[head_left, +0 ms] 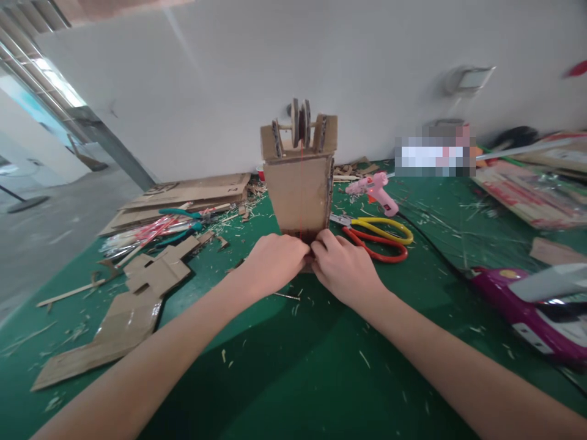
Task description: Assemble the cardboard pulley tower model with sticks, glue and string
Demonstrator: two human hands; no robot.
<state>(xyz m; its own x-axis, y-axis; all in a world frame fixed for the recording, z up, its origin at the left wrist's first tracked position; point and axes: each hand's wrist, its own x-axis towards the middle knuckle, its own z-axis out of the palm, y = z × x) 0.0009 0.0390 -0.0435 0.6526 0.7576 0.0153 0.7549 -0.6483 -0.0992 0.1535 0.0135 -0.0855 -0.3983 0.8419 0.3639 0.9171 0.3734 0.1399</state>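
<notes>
While the cardboard tower (287, 192) stands upright on the tabletop (284, 373), we find it just beyond left hand (275, 261) and right hand (347, 266), equally near, meeting below the red string (301, 195); both curl inward, but whether clamped we cannot tell.

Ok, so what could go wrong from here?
The red thread, running from the cardboard spool down towards your left hand and right hand, might snag or slip. The right hand could knock the red-and-yellow-handled tool close beside it. The corded pink glue gun just beyond might be hot.
</notes>
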